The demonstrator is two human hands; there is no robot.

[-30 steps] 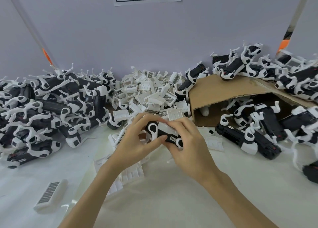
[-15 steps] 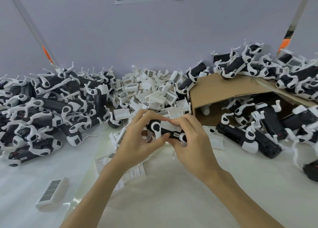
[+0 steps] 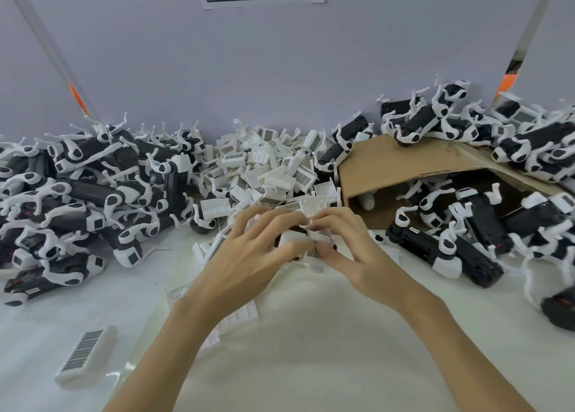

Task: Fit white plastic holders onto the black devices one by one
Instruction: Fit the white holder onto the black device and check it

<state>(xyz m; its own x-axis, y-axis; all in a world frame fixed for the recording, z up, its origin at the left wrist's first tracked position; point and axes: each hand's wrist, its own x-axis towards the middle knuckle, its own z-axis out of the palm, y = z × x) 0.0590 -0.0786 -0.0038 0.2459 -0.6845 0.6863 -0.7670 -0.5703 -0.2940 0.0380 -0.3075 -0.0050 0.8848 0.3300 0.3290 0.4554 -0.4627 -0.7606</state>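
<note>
My left hand (image 3: 245, 256) and my right hand (image 3: 351, 253) meet at the table's middle, both gripping one black device (image 3: 287, 240) with a white plastic holder (image 3: 315, 250) against it. The device is blurred and largely hidden by my fingers. Behind my hands rises a heap of loose white holders (image 3: 270, 169). A big pile of black devices with white arms (image 3: 81, 190) fills the left side. More black devices (image 3: 460, 243) lie at the right.
A brown cardboard box (image 3: 389, 169) lies on its side at the right, devices inside it and on top. A single white holder (image 3: 85, 354) rests near the front left. Flat white holders (image 3: 239, 315) lie under my left wrist. A grey wall backs the table.
My hands have turned the device; its black body and round white end, plain before, are now mostly covered by fingers. My left fingers have spread over it. The piles are unchanged.
</note>
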